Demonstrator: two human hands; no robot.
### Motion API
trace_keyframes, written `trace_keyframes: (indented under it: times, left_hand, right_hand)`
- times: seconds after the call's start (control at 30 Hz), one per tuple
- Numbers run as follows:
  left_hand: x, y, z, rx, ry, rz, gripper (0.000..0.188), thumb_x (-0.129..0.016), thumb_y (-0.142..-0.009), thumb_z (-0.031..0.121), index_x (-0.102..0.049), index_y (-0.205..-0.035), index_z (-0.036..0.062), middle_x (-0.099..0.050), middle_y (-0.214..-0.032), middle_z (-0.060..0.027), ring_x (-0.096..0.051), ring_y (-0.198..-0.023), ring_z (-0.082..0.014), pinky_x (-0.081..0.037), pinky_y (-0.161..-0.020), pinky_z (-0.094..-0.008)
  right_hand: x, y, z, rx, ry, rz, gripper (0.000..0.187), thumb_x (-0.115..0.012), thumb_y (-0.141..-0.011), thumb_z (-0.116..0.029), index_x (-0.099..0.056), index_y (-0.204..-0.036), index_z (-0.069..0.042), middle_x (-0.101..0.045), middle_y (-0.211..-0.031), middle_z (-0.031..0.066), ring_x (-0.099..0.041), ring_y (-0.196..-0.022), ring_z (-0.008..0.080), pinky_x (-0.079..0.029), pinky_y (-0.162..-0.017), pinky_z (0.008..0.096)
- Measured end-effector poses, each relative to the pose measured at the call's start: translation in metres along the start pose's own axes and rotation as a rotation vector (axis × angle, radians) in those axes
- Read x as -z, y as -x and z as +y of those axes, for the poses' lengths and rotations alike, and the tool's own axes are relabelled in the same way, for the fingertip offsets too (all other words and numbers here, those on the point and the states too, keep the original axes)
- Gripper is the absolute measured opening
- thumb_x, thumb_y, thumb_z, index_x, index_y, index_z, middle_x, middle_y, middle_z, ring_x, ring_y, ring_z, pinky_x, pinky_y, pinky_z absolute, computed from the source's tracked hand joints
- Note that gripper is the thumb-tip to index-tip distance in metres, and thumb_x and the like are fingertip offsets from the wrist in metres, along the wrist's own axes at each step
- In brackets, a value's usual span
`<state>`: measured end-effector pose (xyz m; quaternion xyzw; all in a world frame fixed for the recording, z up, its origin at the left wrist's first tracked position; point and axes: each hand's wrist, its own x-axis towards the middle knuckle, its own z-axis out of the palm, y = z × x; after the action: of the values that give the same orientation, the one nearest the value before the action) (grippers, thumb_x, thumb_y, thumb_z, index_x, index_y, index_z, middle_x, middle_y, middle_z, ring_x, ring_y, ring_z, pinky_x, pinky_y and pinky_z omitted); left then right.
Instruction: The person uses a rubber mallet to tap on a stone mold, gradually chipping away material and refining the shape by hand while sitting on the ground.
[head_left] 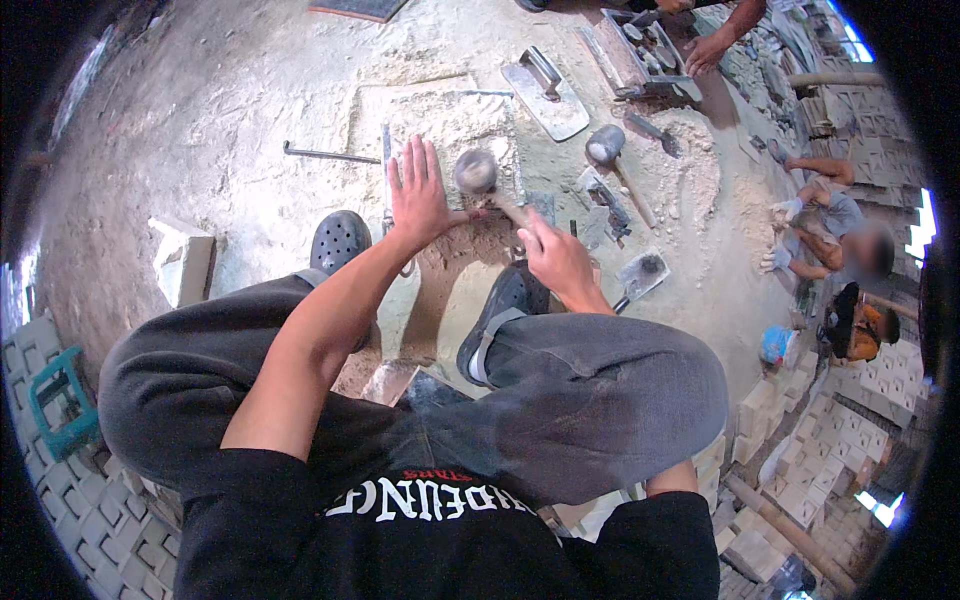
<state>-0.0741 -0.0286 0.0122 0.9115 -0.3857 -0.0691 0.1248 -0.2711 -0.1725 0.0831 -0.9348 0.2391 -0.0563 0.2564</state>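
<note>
Wearing a black printed T-shirt and bending both knees wide in grey trousers, setting dark perforated clogs on the dusty floor. Gripping the wooden handle of a round-headed mallet in the right hand, with fingers closed around the shaft. Holding the blurred mallet head over the near right part of a rectangular mould filled with pale powder. Spreading the left hand open over the mould's near left part, with fingers stretching forward and thumb pointing toward the mallet; not showing clearly any contact between palm and powder. Facing a tilted pale block to the left and a thin metal bar just beside the mould. Having to the right a small flat trowel, then a second mallet, and farther forward a handled float. Seeing beyond these a tool box beside a co-worker's hand. Seeing at far right a blue bucket, a crouching person in grey and stacked tan blocks.
</note>
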Motion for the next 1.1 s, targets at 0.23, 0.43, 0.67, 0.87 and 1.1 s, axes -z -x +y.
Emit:
trace_keyframes:
  times: [0.23,0.43,0.67,0.87,1.1]
  left_hand:
    - [-0.001,-0.005,-0.003,-0.058,0.001,-0.003,0.152,-0.060,-0.058,0.096,-0.016,-0.157,-0.0103,-0.013,-0.166,-0.0275,-0.006,-0.157,-0.0371,-0.004,-0.125,-0.0556]
    - [-0.002,-0.014,-0.009,-0.088,-0.018,-0.004,0.150,-0.059,-0.059,0.096,-0.017,-0.156,-0.0104,-0.015,-0.165,-0.0291,-0.008,-0.157,-0.0383,-0.005,-0.124,-0.0568]
    - [0.005,-0.053,-0.007,-0.170,-0.008,0.002,0.146,-0.061,-0.060,0.095,-0.015,-0.161,-0.0003,-0.011,-0.167,-0.0255,-0.006,-0.157,-0.0372,0.000,-0.125,-0.0557]
    - [-0.002,-0.047,-0.038,-0.020,0.082,0.134,0.120,-0.051,-0.081,0.086,-0.026,-0.157,-0.0034,-0.025,-0.164,-0.0246,-0.019,-0.154,-0.0373,-0.009,-0.125,-0.0552]
    - [0.009,0.004,-0.047,-0.261,-0.085,0.045,0.136,-0.053,-0.070,0.093,-0.023,-0.156,-0.0075,-0.024,-0.164,-0.0236,-0.017,-0.155,-0.0345,-0.009,-0.126,-0.0519]
  right_hand:
    - [0.004,0.001,0.005,0.066,-0.027,0.090,0.041,-0.065,-0.097,-0.027,-0.064,-0.132,-0.006,-0.073,-0.095,0.0233,-0.071,-0.080,0.0419,-0.056,-0.067,0.0473]
    - [-0.004,0.003,0.001,0.050,-0.021,0.084,0.041,-0.063,-0.098,-0.031,-0.066,-0.129,-0.004,-0.072,-0.092,0.0238,-0.071,-0.081,0.0424,-0.056,-0.067,0.0474]
    - [0.000,0.028,0.026,-0.163,-0.103,0.143,0.041,-0.064,-0.098,-0.032,-0.067,-0.126,-0.003,-0.072,-0.095,0.0264,-0.070,-0.085,0.0456,-0.055,-0.071,0.0504]
    - [-0.013,0.036,0.024,-0.102,-0.063,0.084,0.042,-0.062,-0.099,-0.031,-0.064,-0.129,-0.003,-0.072,-0.092,0.0269,-0.069,-0.083,0.0463,-0.055,-0.070,0.0513]
    - [-0.012,0.006,-0.003,0.067,-0.059,0.108,0.044,-0.061,-0.098,-0.032,-0.062,-0.133,-0.006,-0.072,-0.089,0.0231,-0.069,-0.077,0.0442,-0.055,-0.065,0.0512]
